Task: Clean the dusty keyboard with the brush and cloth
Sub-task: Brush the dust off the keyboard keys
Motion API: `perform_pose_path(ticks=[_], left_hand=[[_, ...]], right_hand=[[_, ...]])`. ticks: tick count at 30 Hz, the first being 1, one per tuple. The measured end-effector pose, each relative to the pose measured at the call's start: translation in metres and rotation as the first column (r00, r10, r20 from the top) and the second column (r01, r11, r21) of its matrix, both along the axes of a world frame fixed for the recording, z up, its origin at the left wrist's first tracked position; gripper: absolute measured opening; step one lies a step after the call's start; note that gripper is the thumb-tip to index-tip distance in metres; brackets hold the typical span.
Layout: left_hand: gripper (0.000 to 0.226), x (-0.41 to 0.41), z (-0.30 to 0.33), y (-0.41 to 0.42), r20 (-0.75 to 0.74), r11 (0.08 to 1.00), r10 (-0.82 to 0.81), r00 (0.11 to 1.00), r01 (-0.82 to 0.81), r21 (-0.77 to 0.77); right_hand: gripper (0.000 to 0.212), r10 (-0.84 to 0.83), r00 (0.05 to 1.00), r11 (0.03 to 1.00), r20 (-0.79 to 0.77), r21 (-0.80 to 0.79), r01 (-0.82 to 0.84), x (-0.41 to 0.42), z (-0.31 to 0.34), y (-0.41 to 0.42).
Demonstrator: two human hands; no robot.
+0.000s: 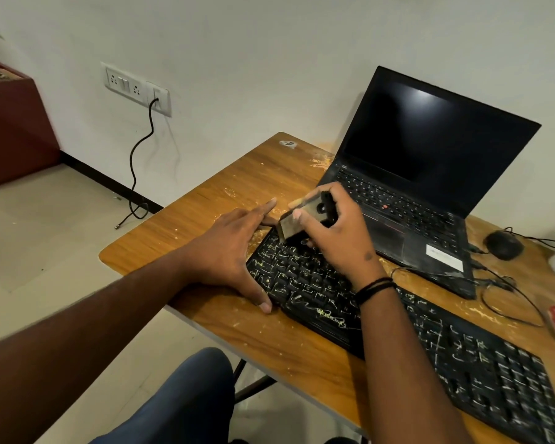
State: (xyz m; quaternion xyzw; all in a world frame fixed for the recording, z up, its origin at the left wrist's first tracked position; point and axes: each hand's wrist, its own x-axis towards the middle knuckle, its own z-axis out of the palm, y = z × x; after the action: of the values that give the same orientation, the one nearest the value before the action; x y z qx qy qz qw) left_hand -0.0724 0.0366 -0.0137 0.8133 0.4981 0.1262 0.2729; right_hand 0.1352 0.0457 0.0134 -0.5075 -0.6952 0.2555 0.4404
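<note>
The brush point(297, 221) is gripped in the right hand point(337, 232) over the keyboard point(398, 331) near the table's point(205, 200) left edge, which is steadied by the flat, spread left hand point(231, 251).

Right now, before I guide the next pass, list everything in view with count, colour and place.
keyboard: one, black, dust-streaked, front of table
brush: one, tan block with bristles, in the right-hand grip over the keyboard's left end
laptop: one, black, open, screen dark, behind the keyboard
mouse: one, black, corded, right of the laptop
table: one, wood-brown, dusty
wall socket panel: one, white, on the wall, left
cable: one, black, plugged into the panel, trailing to the floor
cabinet: one, dark red, far left
left hand: flat, fingers straight, bracing the keyboard's left end
right hand: holds the brush
</note>
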Motion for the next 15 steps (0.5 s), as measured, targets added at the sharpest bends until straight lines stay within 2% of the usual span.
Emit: perform_pose_path(ticks=[2,4,6,8,10,12,15], left_hand=[[0.159,0.0004,0.0007,0.0000,0.003,1.000,0.002,1.000,-0.002,0.000],[0.159,-0.0002,0.0000,-0.0001,0.007,1.000,0.005,1.000,-0.005,0.000],[0.159,-0.0012,-0.0012,0.0002,0.008,1.000,0.007,1.000,-0.007,-0.006],[0.159,-0.0014,-0.0020,0.0008,0.010,1.000,0.010,1.000,-0.010,-0.016],[0.159,-0.0009,-0.0019,0.0012,0.009,1.000,0.012,1.000,-0.012,-0.021],[0.158,-0.0004,-0.0011,0.0009,0.003,1.000,0.011,1.000,-0.011,-0.018],[0.158,-0.0003,-0.0008,0.0004,-0.005,1.000,0.011,1.000,-0.011,-0.008]], right_hand=[[0.023,-0.044,0.996,0.999,0.073,0.023,0.042,-0.0032,-0.0008,-0.0018],[0.024,-0.114,0.991,0.991,0.067,0.084,0.108,-0.0045,0.0008,-0.0021],[0.023,-0.093,0.995,0.992,0.024,0.089,0.090,-0.0021,0.0024,-0.0020],[0.022,-0.054,0.995,0.996,0.080,0.080,0.047,-0.0012,0.0008,-0.0032],[0.024,-0.093,0.981,0.992,0.167,0.101,0.077,-0.0021,-0.0017,-0.0035],[0.028,-0.145,0.979,0.983,0.147,0.131,0.126,-0.0017,0.0001,-0.0038],[0.025,-0.036,0.994,0.996,0.108,0.083,0.027,0.0016,0.0031,-0.0053]])
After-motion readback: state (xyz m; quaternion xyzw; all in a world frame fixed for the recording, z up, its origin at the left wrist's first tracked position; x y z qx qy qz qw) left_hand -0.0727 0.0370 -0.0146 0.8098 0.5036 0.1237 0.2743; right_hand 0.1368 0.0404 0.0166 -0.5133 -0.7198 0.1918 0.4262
